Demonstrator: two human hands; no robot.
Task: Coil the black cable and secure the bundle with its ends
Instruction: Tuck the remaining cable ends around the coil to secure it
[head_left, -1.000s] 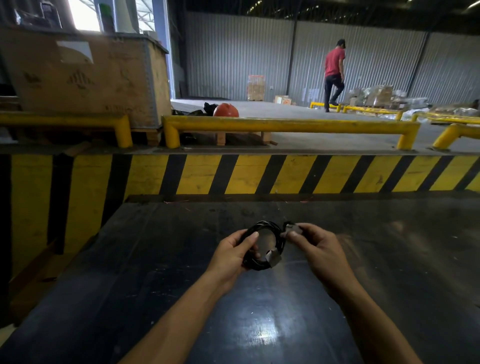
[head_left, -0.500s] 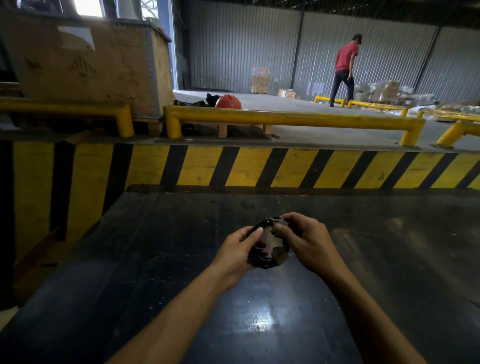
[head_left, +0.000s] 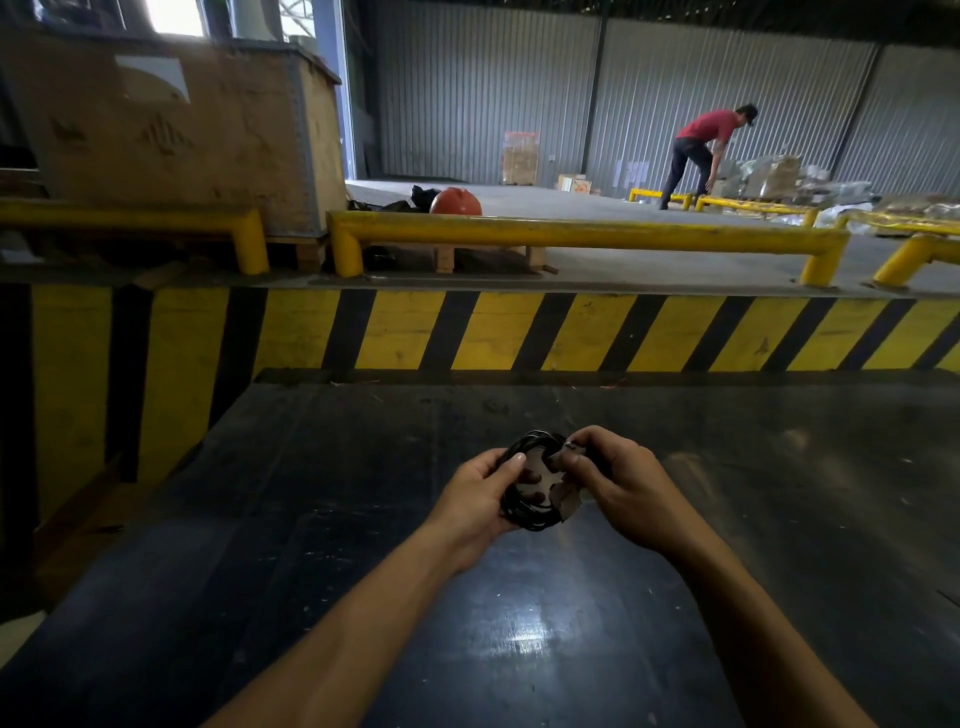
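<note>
While the left hand (head_left: 475, 499) is gripping the coiled black cable (head_left: 532, 486) by its rim, the right hand (head_left: 621, 486) is pinching a grey connector end (head_left: 563, 460) at the top of the bundle, held just above the surface (head_left: 519, 639). Coiling is looking finished; tucking the ends is seemingly under way, with another plug (head_left: 569, 501) hanging loose. Beyond the dark, glossy surface, a striped barrier (head_left: 571, 332), yellow rails (head_left: 571, 234) and a wooden crate (head_left: 171, 135) are standing, and a person in red (head_left: 701, 150) is bending in the warehouse
</note>
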